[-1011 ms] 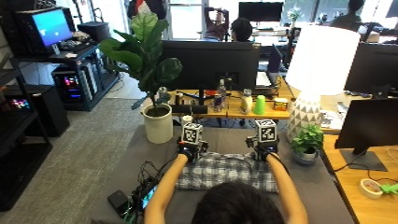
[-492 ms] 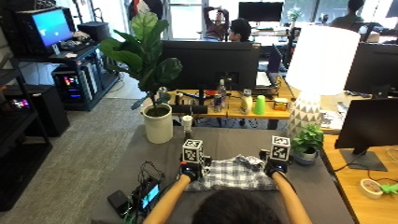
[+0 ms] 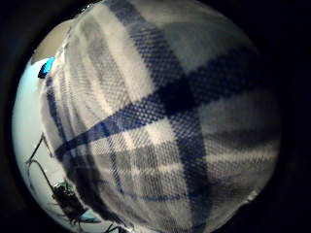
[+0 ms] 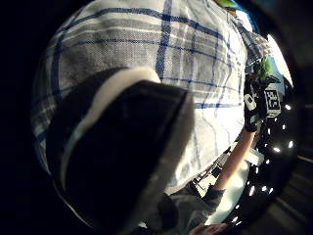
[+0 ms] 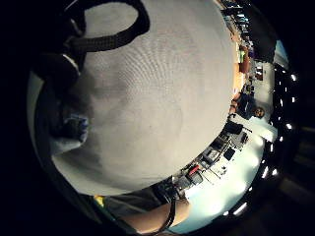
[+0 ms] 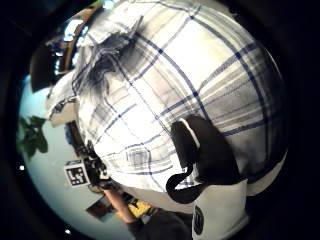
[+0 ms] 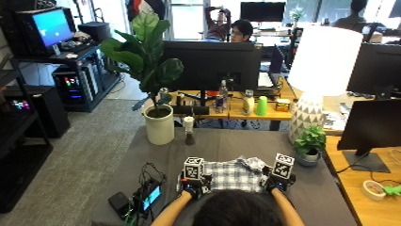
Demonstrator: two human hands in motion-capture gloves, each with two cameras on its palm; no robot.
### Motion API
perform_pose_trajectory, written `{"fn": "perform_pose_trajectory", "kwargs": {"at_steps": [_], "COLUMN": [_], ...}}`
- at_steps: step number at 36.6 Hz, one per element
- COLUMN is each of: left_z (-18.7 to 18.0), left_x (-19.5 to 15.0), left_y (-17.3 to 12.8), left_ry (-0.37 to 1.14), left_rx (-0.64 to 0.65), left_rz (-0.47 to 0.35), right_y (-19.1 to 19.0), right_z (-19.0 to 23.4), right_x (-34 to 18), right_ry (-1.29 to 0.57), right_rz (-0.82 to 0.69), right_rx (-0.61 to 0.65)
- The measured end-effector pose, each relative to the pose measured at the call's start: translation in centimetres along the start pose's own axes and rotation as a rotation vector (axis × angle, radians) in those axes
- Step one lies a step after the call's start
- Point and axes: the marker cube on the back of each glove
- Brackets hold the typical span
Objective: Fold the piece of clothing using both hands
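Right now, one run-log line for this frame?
stage: mid-fold | plaid shirt: bunched on grey table | left hand: grips shirt | right hand: grips shirt

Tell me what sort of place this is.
Most likely an open-plan office: desks with computer monitors, a person seated at a desk behind, and a grey table with a potted plant and lamp.

No legible text, label, brand or number on the grey table (image 7: 251,146), the blue-and-white plaid garment (image 7: 235,174) or the lit blue monitor screen (image 7: 51,21). Small glowing display beside the garment (image 7: 150,197): unreadable.
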Motion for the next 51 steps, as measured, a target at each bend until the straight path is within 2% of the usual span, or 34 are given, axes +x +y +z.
{"fn": "perform_pose_trajectory", "kwargs": {"at_steps": [3,5,7,10,12,15,18,19,23,27,33,35,38,42,47,51], "left_z": [-0.5,-1.6,-3.1,-5.9,-7.9,-10.6,-11.4,-11.5,-13.3,-14.2,-13.7,-13.5,-13.3,-13.4,-13.9,-14.4], "left_x": [0.1,-0.2,-0.7,-1.8,-2.8,-4.5,-6.1,-6.7,-8.5,-9.6,-10.7,-11.0,-11.6,-12.5,-12.9,-13.0], "left_y": [0.7,0.9,0.9,1.0,1.6,2.3,0.7,0.2,1.2,3.1,5.0,5.7,6.9,8.1,8.4,8.2], "left_ry": [0.034,0.046,0.058,0.080,0.098,0.136,0.215,0.251,0.390,0.433,0.412,0.403,0.383,0.365,0.377,0.355], "left_rx": [-0.088,-0.099,-0.049,0.064,0.107,0.163,0.203,0.214,0.311,0.378,0.398,0.392,0.375,0.363,0.378,0.390], "left_rz": [0.012,-0.001,-0.005,0.002,-0.019,-0.051,-0.032,-0.025,-0.025,-0.035,-0.050,-0.051,-0.052,-0.059,-0.070,-0.095], "right_y": [-0.1,-0.3,-0.3,1.0,1.5,-0.2,-5.0,-5.5,-1.1,3.6,12.9,14.5,15.6,15.8,16.3,15.2], "right_z": [-0.5,-1.1,-1.8,-3.3,-5.0,-7.7,-9.1,-9.7,-12.3,-11.2,-4.7,-1.9,2.3,4.5,2.1,-1.7], "right_x": [-0.3,-0.7,-1.1,-1.7,-2.5,-4.5,-7.5,-8.9,-16.1,-23.8,-31.9,-33.9,-36.5,-37.8,-37.3,-35.0], "right_ry": [-0.031,-0.073,-0.126,-0.189,-0.204,-0.197,-0.188,-0.186,-0.173,-0.144,-0.060,-0.059,-0.121,-0.311,-0.627,-0.679], "right_rz": [-0.001,-0.015,-0.040,-0.055,-0.096,-0.176,-0.219,-0.240,-0.367,-0.509,-0.581,-0.622,-0.700,-0.787,-0.904,-0.904], "right_rx": [0.006,0.021,-0.005,-0.123,-0.139,-0.053,0.088,0.131,0.259,0.286,0.068,-0.014,-0.103,-0.113,-0.218,-0.145]}}
